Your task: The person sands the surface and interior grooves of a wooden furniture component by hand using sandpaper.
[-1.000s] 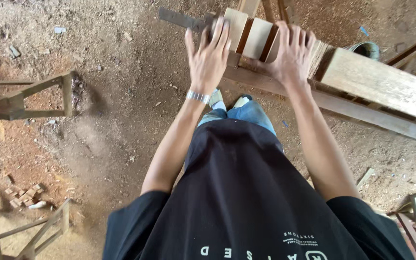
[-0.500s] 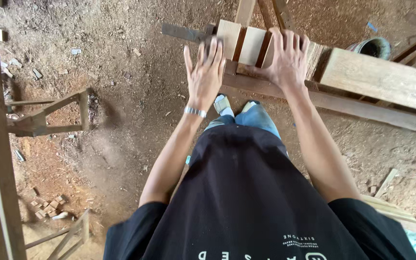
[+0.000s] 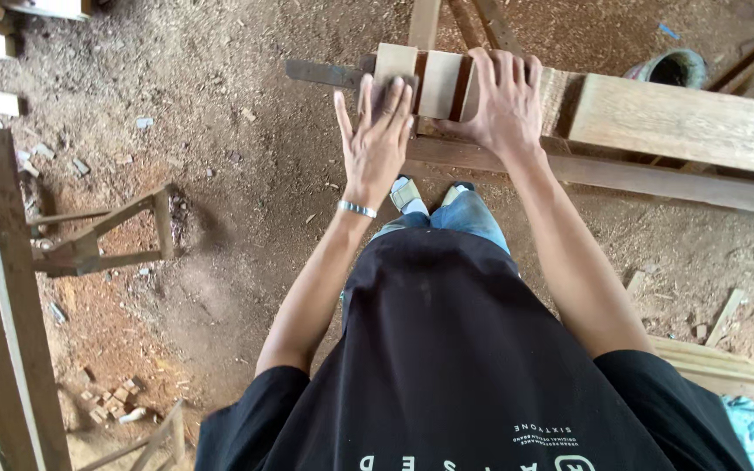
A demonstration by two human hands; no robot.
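Several short pale wooden blocks point(image 3: 439, 83) stand side by side on a long wooden bench point(image 3: 674, 131). My left hand point(image 3: 377, 144) lies flat with fingers spread against the near side of the leftmost block. My right hand point(image 3: 503, 105) presses flat on the blocks' right side, fingers on top. A dark flat metal bar point(image 3: 320, 72) sticks out to the left from behind the blocks. A silver bracelet point(image 3: 357, 208) circles my left wrist. Below are my feet in pale shoes point(image 3: 407, 194).
A wooden frame point(image 3: 98, 240) stands at the left on the sawdust-covered dirt floor. Tall timber posts point(image 3: 2, 296) rise at the far left. A round grey bucket point(image 3: 674, 65) sits behind the bench. Small offcuts point(image 3: 113, 406) lie at the lower left; planks point(image 3: 709, 362) lie at the right.
The view has shifted, so the blocks and hands sit lower in the frame. Both hands stay pressed on the blocks, with little movement.
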